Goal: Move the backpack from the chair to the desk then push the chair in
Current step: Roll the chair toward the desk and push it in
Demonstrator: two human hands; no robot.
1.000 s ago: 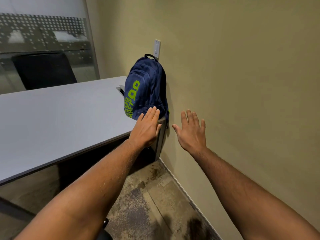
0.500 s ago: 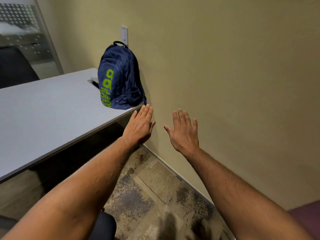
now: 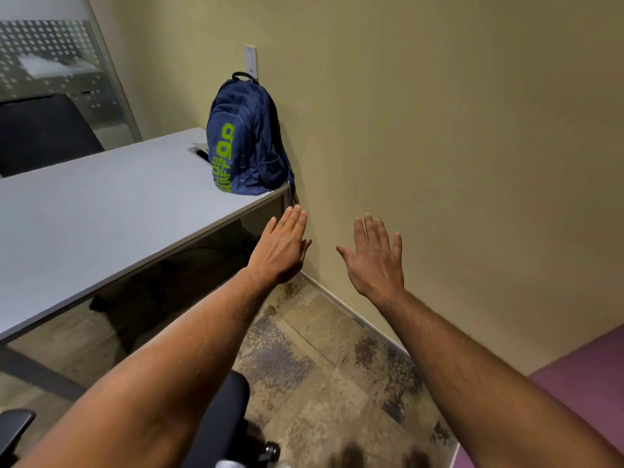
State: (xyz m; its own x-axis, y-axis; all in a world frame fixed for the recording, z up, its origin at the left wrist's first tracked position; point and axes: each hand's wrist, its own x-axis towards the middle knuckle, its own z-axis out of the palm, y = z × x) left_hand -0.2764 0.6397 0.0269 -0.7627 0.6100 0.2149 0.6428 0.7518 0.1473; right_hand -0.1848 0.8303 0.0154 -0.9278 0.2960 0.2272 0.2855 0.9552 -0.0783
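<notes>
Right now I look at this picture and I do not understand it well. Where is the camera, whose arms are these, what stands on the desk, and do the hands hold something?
There is no machine here. The camera is worn on a person's head and looks forward and down, so the two bare arms that enter from the bottom belong to that person.

The left hand and the right hand are both open, with the fingers stretched out, and they hold nothing. They are in the air in front of the beige wall, below the corner of the desk.

On the grey desk stands a dark blue backpack with green letters, upright at the far corner, next to the wall. So the backpack is already on the desk.

At the bottom you see parts of a black chair; it is not pushed in yet.
</notes>
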